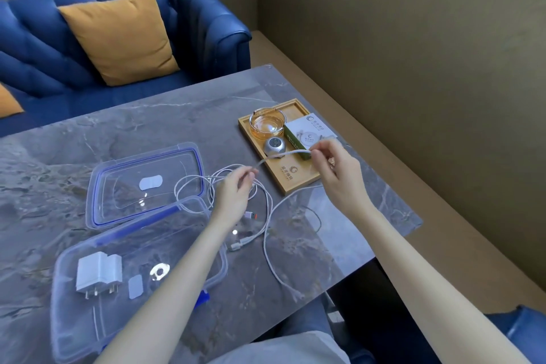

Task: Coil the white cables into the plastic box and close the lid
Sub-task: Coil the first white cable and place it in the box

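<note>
The left forearm point(165, 269) covers part of the plastic box point(74, 331). The printing on the green carton point(304, 134) is too small to read. The sofa point(44, 47) runs off the left edge.

On the wooden tray point(295, 179), near its front edge, a round swirl logo is printed beside a few characters too small to read. The white-and-green box point(304, 134) standing on that tray bears the same swirl logo twice, with lettering likewise illegible.
</note>
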The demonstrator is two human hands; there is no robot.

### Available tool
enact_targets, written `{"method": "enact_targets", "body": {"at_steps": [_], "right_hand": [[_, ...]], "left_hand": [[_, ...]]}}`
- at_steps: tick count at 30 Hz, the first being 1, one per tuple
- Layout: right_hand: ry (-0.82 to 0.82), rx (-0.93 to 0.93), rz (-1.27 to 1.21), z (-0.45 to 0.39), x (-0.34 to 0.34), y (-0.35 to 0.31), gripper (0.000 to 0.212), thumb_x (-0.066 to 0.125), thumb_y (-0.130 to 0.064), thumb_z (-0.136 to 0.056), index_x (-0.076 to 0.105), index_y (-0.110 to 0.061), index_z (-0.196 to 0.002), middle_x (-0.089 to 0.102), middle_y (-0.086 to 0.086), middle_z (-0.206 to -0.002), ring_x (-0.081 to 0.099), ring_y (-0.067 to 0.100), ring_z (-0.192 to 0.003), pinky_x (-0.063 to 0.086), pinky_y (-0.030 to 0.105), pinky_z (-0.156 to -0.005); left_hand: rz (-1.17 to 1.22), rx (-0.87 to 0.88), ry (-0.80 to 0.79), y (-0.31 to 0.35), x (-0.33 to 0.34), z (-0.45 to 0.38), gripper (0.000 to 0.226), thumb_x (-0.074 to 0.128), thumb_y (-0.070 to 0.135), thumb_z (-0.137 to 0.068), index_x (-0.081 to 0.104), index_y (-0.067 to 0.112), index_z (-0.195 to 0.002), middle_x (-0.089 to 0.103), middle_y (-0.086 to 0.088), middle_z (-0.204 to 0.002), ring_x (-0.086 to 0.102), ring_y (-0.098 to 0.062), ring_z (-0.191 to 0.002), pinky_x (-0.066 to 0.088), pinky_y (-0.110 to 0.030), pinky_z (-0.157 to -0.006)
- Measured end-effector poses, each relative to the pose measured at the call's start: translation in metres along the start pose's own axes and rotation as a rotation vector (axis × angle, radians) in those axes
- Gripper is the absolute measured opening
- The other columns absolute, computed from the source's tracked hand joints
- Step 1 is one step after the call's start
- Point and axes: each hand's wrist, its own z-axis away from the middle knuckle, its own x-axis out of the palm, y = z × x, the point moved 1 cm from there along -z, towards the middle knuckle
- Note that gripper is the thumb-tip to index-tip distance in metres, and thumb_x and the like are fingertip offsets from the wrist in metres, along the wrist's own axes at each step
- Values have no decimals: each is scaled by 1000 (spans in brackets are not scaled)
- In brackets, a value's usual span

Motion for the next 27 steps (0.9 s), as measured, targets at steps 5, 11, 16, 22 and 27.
{"method": "enact_targets", "body": {"at_steps": [5, 11, 16, 22, 27], "right_hand": [[-79, 137, 127, -5, 12, 21, 20, 42, -20, -96, 59, -13, -104, 66, -1, -86, 56, 15, -80, 46, 34, -73], [-284, 270, -104, -3, 25, 22, 21, 59, -28, -81, 65, -26, -101, 72, -1, -98, 63, 14, -99, 49, 37, -91], [-490, 297, -214, -8, 40, 5, 37, 71, -33, -76, 64, -19, -109, 64, -2, -65, 59, 10, -63, 51, 34, -72], [-438, 208, -324, -12, 45, -15, 18, 62, -21, -86, 73, -7, -89, 56, 3, -62, 47, 7, -55, 41, 18, -58], [-368, 197, -458, -25, 43, -31, 13, 61, -17, -87, 70, -13, -79, 54, 3, -60, 46, 6, -52, 40, 16, -54]], "left_hand": [[215, 46, 101, 35, -12, -13, 21, 52, 14, -90, 66, 29, -88, 68, 13, -74, 60, -14, -78, 49, -36, -81], [347, 146, 60, 72, -16, -18, 12, 59, 13, -86, 69, 20, -87, 68, 13, -61, 59, 1, -61, 51, -19, -63], [503, 146, 55, 87, -18, -15, 14, 58, 12, -87, 69, 19, -82, 68, 10, -63, 61, 0, -62, 51, -14, -58], [498, 105, 34, 83, -28, -2, 14, 52, 21, -90, 63, 14, -94, 66, 6, -81, 61, 6, -70, 47, -11, -70], [570, -407, -354, 40, -13, 25, 15, 45, 30, -93, 58, 24, -94, 64, 0, -89, 60, -15, -81, 44, -28, -79]]}}
